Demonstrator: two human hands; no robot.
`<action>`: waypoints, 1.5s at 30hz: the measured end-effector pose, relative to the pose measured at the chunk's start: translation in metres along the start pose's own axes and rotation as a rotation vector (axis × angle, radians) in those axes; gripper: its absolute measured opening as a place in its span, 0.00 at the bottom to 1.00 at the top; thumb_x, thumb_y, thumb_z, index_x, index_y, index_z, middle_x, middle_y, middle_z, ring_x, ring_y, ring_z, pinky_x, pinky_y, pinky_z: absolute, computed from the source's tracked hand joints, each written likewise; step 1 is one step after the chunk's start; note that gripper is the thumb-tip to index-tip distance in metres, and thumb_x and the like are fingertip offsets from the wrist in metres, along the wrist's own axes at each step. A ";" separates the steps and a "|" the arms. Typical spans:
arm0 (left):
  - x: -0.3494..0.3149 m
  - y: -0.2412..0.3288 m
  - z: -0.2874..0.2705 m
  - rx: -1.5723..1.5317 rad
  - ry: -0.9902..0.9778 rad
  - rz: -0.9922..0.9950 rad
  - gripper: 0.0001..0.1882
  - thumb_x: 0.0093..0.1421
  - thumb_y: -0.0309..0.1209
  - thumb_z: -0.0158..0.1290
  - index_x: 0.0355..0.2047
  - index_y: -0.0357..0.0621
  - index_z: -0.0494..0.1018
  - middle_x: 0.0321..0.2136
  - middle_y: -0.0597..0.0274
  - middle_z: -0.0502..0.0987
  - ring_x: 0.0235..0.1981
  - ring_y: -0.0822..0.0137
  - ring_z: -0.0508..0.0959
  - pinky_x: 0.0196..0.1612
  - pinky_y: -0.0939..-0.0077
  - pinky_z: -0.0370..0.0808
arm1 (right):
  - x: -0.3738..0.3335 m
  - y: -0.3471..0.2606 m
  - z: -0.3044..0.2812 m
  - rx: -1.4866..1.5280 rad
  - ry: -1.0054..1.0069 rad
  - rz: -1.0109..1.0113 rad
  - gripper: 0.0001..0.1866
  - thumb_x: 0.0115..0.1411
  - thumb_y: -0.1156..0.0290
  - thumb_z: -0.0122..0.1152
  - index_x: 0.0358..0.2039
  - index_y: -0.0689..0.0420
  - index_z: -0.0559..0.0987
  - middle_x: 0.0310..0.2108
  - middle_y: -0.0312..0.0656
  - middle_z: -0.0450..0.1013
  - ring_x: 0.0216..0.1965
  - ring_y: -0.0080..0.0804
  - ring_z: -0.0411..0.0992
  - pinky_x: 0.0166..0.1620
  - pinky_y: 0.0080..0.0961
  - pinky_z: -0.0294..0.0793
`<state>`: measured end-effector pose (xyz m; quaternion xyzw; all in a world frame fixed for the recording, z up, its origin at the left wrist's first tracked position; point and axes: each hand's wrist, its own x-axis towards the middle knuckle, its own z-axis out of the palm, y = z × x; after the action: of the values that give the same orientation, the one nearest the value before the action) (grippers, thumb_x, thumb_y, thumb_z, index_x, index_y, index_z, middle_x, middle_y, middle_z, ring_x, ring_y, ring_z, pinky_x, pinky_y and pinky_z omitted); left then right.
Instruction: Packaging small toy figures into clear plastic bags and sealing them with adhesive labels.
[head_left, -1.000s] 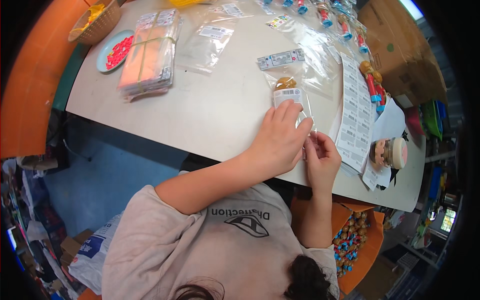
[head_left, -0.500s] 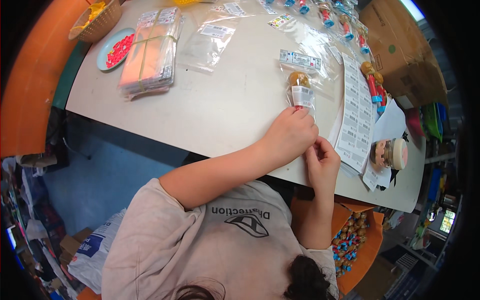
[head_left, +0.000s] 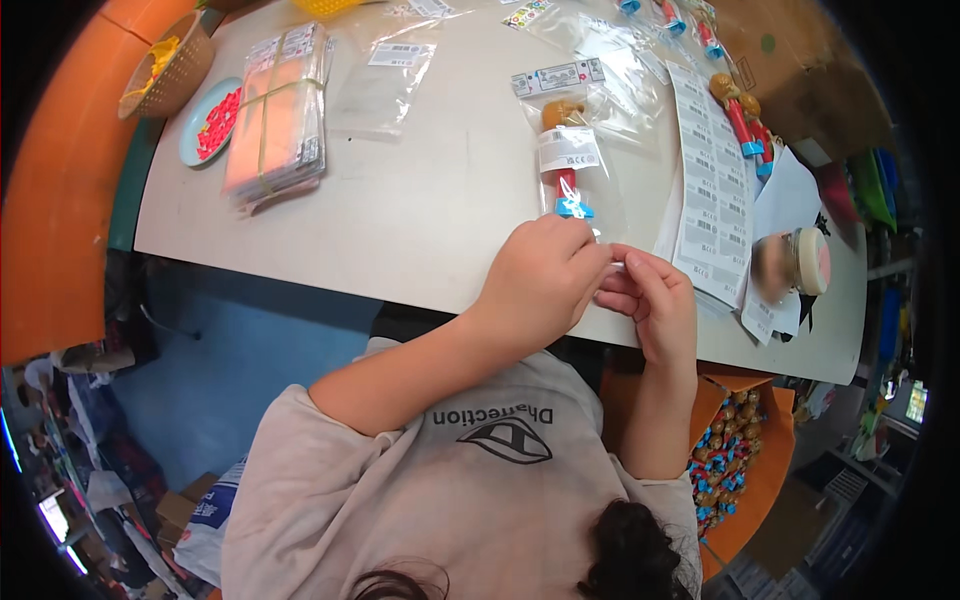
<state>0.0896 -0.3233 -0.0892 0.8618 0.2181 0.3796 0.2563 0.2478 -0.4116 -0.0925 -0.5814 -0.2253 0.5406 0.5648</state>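
A clear plastic bag (head_left: 606, 212) with a printed header strip (head_left: 557, 78) lies on the table in front of me. Inside is a small toy (head_left: 565, 183) with a gold-brown round top, a red stem and a blue end. A white label (head_left: 568, 149) crosses its upper part. My left hand (head_left: 540, 275) is closed on the bag's near end, just below the blue end. Beside it, my right hand (head_left: 655, 305) pinches the same near end between thumb and forefinger. The fingers partly hide that end of the bag.
Label sheets (head_left: 712, 190) lie to the right, with loose toys (head_left: 742, 120) and a lidded jar (head_left: 792, 262) beyond. A banded stack of bags (head_left: 278, 115), a dish of pink pieces (head_left: 190, 150) and a basket (head_left: 190, 75) stand left. An open carton of toys (head_left: 740, 460) sits below right.
My hands have shifted toward the bag's near end, uncovering the toy's red stem and blue end. The whole view has also shifted somewhat.
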 end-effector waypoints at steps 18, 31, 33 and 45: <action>0.002 0.001 0.025 -0.090 0.088 -0.098 0.07 0.49 0.23 0.59 0.30 0.39 0.73 0.26 0.56 0.71 0.30 0.55 0.73 0.34 0.65 0.71 | 0.002 0.002 0.013 0.292 0.069 -0.004 0.18 0.66 0.70 0.47 0.48 0.73 0.72 0.41 0.51 0.75 0.39 0.34 0.77 0.41 0.26 0.79; -0.002 -0.008 0.016 -0.239 -0.014 -0.164 0.05 0.51 0.20 0.55 0.28 0.39 0.71 0.26 0.54 0.70 0.30 0.53 0.72 0.34 0.63 0.70 | 0.002 0.005 0.016 0.304 0.085 -0.040 0.16 0.66 0.71 0.47 0.45 0.71 0.74 0.39 0.52 0.76 0.38 0.36 0.78 0.43 0.30 0.80; -0.003 -0.011 0.016 -0.256 -0.021 -0.176 0.05 0.51 0.20 0.55 0.28 0.39 0.70 0.27 0.54 0.70 0.31 0.53 0.72 0.35 0.64 0.70 | 0.003 0.005 0.016 0.318 0.108 -0.039 0.15 0.66 0.71 0.47 0.45 0.70 0.74 0.38 0.52 0.76 0.38 0.37 0.78 0.42 0.30 0.81; -0.007 -0.021 0.007 -0.227 -0.119 -0.079 0.06 0.52 0.22 0.56 0.29 0.41 0.68 0.27 0.55 0.68 0.33 0.52 0.70 0.38 0.63 0.69 | 0.003 0.002 0.015 -0.063 0.151 -0.018 0.12 0.63 0.71 0.56 0.38 0.69 0.76 0.33 0.47 0.77 0.33 0.31 0.78 0.35 0.22 0.80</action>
<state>0.0872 -0.3130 -0.1099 0.8389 0.1922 0.3398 0.3793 0.2347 -0.4029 -0.0921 -0.6361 -0.2039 0.4827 0.5664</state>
